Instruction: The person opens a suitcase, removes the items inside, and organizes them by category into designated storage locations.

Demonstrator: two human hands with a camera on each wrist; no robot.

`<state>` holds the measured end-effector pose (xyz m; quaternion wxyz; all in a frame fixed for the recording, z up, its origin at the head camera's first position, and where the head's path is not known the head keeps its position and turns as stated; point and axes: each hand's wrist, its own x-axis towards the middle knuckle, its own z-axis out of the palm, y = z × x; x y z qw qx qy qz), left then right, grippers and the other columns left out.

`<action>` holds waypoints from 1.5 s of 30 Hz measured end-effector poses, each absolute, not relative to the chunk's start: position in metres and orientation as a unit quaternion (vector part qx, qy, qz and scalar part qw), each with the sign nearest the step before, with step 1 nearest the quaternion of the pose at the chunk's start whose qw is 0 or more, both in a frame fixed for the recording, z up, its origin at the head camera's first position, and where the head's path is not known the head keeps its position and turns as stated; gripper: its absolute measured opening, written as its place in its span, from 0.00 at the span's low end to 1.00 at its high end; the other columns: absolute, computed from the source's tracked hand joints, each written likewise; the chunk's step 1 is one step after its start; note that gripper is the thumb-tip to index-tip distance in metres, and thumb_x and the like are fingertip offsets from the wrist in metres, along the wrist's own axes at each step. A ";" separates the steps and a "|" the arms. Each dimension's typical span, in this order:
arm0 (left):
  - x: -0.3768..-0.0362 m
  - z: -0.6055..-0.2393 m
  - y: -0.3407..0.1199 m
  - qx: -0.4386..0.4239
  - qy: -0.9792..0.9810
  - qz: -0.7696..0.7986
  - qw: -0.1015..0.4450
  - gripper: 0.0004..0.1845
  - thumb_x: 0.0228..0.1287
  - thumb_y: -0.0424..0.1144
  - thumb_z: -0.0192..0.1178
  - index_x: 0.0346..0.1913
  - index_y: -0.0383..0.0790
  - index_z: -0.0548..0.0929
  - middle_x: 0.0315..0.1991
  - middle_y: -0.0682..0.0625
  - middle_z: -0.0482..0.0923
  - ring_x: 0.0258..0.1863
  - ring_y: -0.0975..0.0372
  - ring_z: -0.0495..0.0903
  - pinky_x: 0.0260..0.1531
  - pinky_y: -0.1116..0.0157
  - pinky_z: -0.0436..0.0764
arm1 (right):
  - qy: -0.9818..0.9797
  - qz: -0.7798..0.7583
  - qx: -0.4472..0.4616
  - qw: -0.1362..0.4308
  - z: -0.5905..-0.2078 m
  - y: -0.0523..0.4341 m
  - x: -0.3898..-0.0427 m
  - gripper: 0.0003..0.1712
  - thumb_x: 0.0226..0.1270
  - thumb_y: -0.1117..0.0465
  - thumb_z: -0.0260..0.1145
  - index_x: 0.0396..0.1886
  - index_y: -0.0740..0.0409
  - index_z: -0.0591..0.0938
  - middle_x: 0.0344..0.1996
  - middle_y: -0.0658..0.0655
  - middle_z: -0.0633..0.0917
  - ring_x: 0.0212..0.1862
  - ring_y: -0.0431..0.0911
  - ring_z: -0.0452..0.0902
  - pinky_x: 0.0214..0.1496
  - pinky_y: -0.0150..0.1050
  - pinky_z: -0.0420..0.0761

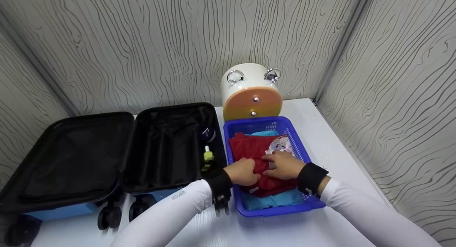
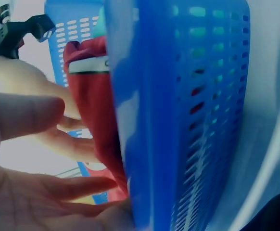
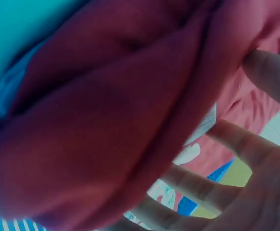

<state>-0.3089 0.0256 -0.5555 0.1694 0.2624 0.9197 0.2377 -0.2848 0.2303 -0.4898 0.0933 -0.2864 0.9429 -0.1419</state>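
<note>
A folded red garment (image 1: 245, 145) with a pale print (image 1: 280, 143) and a white label lies in a blue plastic basket (image 1: 311, 204). My left hand (image 1: 243, 171) is on its left part. The left wrist view has the left thumb (image 2: 29, 115) apart from the cloth, while the other fingers touch it beside the basket wall. From the right my right hand (image 1: 286, 165) rests on the garment near the print. Its fingers are spread in the right wrist view, and a fold of red cloth (image 3: 106, 120) hides some fingertips. Light-blue cloth (image 1: 276, 200) lies beneath.
An open black-lined suitcase (image 1: 164, 143) lies left of the basket. Inside it are a yellow-green bottle with a white cap (image 1: 208, 154) and a dark round container (image 1: 207, 134). Behind the basket stands a white box with orange and yellow drawers (image 1: 252, 104). Patterned walls enclose the white table (image 1: 310, 122).
</note>
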 end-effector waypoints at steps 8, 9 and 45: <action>-0.263 -0.485 -0.006 0.263 0.905 0.319 0.099 0.12 0.74 0.40 0.65 0.48 0.33 0.88 0.42 0.44 0.88 0.44 0.57 0.86 0.49 0.58 0.87 | 0.949 -0.153 -0.267 0.076 -0.482 0.217 -0.287 0.26 0.71 0.54 0.76 0.59 0.68 0.86 0.50 0.67 0.89 0.52 0.61 0.86 0.62 0.61 0.85; -0.257 -0.474 -0.011 0.260 0.903 0.331 0.089 0.14 0.74 0.39 0.66 0.51 0.31 0.89 0.46 0.42 0.89 0.48 0.54 0.87 0.52 0.56 0.87 | 0.948 -0.164 -0.262 0.070 -0.480 0.213 -0.287 0.26 0.71 0.53 0.75 0.59 0.68 0.86 0.50 0.67 0.89 0.52 0.60 0.86 0.62 0.61 0.86; -0.223 -0.483 -0.106 0.245 0.940 0.233 -0.043 0.06 0.68 0.39 0.75 0.32 0.44 0.93 0.31 0.52 0.91 0.32 0.57 0.90 0.33 0.51 0.88 | 0.947 -0.222 -0.172 0.156 -0.479 0.114 -0.301 0.30 0.76 0.49 0.70 0.64 0.68 0.76 0.46 0.67 0.87 0.37 0.54 0.86 0.44 0.51 0.88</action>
